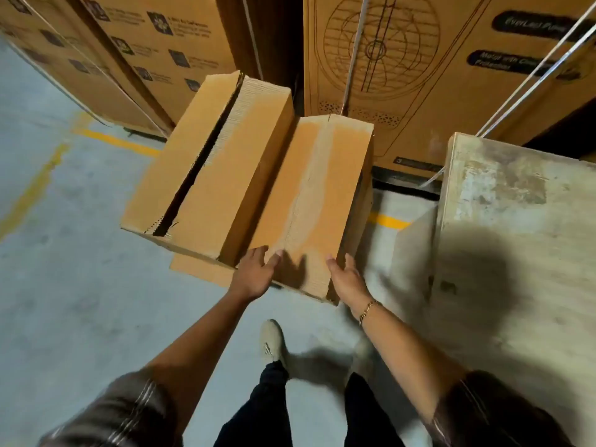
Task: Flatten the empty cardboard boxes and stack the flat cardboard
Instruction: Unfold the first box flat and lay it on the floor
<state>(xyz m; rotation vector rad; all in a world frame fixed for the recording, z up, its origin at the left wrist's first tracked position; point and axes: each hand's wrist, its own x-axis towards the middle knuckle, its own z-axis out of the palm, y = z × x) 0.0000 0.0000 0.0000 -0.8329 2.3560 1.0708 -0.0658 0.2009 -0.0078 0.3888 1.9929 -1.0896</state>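
Two long plain cardboard boxes lie side by side on the floor ahead of me. The right box (319, 195) has its top flaps closed along a pale seam. My left hand (254, 272) rests with spread fingers on its near left corner. My right hand (346, 279) is at its near right corner, fingers apart against the edge. The left box (206, 162) sits higher, and a dark gap runs along its top between the flaps. A flat piece of cardboard (200, 269) shows under the left box's near end.
Tall printed cartons (435, 75) strapped with white bands stand behind the boxes, with more printed cartons (135, 53) at the back left. A worn pale wooden block or table (516, 237) stands at the right. Grey concrete floor (64, 253) with yellow lines lies left; my feet are below.
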